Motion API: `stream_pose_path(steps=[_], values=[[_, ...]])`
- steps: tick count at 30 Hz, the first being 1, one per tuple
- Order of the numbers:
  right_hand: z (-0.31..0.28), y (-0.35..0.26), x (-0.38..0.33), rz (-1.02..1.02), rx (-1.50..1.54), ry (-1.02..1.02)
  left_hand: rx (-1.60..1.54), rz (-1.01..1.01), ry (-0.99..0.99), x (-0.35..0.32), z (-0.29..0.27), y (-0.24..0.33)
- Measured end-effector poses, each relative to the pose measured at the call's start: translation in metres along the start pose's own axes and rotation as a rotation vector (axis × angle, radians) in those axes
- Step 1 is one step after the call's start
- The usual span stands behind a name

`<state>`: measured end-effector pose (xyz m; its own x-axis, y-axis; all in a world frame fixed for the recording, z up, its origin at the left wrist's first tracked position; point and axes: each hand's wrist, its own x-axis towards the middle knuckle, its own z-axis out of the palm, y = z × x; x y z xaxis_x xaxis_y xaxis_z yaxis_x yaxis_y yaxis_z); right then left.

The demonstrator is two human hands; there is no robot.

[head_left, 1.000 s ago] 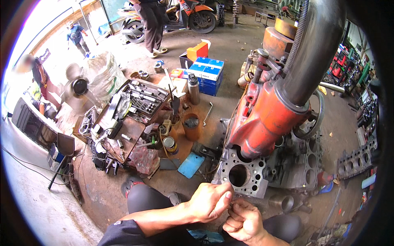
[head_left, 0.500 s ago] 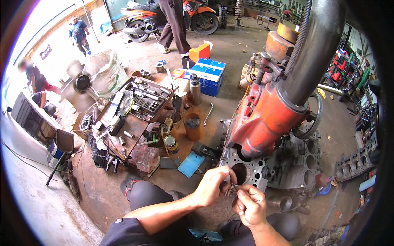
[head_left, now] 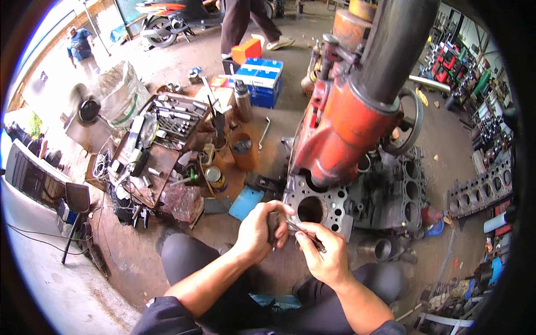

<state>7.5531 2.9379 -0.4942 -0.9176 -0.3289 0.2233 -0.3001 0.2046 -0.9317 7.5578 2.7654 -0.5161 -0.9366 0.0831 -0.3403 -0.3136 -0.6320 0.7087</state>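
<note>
Engine block (head_left: 357, 204) sits on the floor right ahead of the knees, grey, with an open cylinder bore (head_left: 310, 209) facing up, and an orange boring machine (head_left: 349, 128) standing on top of it. Left hand (head_left: 262, 230) is curled snug around a small dark part (head_left: 273, 226), can't tell what exactly. Right hand (head_left: 324, 252) has its fingers (head_left: 304, 234) pinched on a thin metal tool (head_left: 301, 229) touching that part. Both are just in front of the bore, so my worry: 1 slip and the part drops straight into it, or the tool jabs the left palm.
</note>
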Motion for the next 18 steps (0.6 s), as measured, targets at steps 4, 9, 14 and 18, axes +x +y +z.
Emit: stream_pose_path(steps=[4, 9, 14, 18], values=[[-0.002, -0.007, -0.035, 0.154, 0.115, -0.192, -0.304, -0.107, 0.054, -0.07, -0.024, -0.044], [0.028, 0.006, -0.115, 0.12, 0.095, -0.318, -0.634, -0.353, 0.132, -0.139, -0.067, -0.12], [0.04, 0.013, -0.159, 0.199, -0.065, -0.333, -0.633, -0.334, 0.161, -0.153, -0.08, -0.146], [0.043, 0.017, -0.168, 0.151, -0.165, -0.331, -0.577, -0.362, 0.152, -0.151, -0.074, -0.143]])
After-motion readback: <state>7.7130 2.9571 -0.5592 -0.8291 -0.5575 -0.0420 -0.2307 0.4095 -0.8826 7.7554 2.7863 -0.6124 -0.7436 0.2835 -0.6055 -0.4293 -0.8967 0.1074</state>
